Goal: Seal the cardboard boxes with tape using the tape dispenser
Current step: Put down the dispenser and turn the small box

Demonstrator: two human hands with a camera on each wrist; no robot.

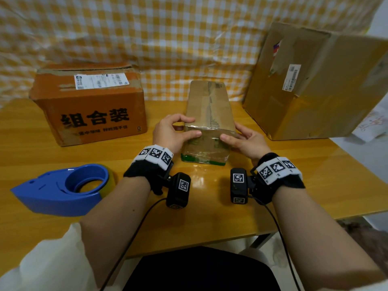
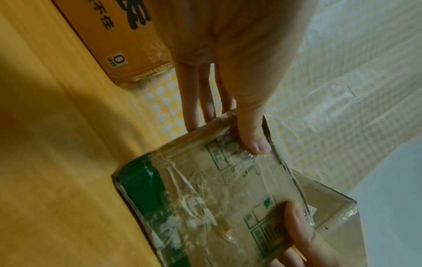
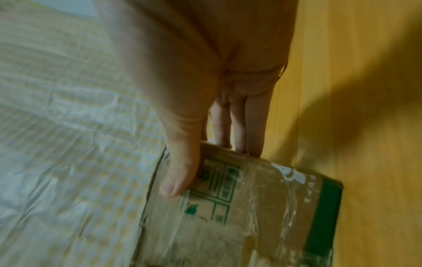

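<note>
**Both hands on small box, dispenser idle**

Blue plastic tape dispenser [image 1: 60, 189] lies far left on the yellow wooden table [image 1: 210, 206], untouched. My left hand [image 1: 171, 133] and right hand [image 1: 241, 141] clasp the small taped brown cardboard box [image 1: 209, 114] at centre, thumbs on the near face, fingers curled round its sides. I'd press thumbs along the tape edge for adhesion. All boxes closed; contents hidden.

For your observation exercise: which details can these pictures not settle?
- Shipping label on the orange box, head view: print too small.
- Tape dispenser, head view: cutting edge faces away.
- Small box: far end hidden behind itself; both hands cover its sides.
- Wrist views: motion blur smears the green print.
</note>
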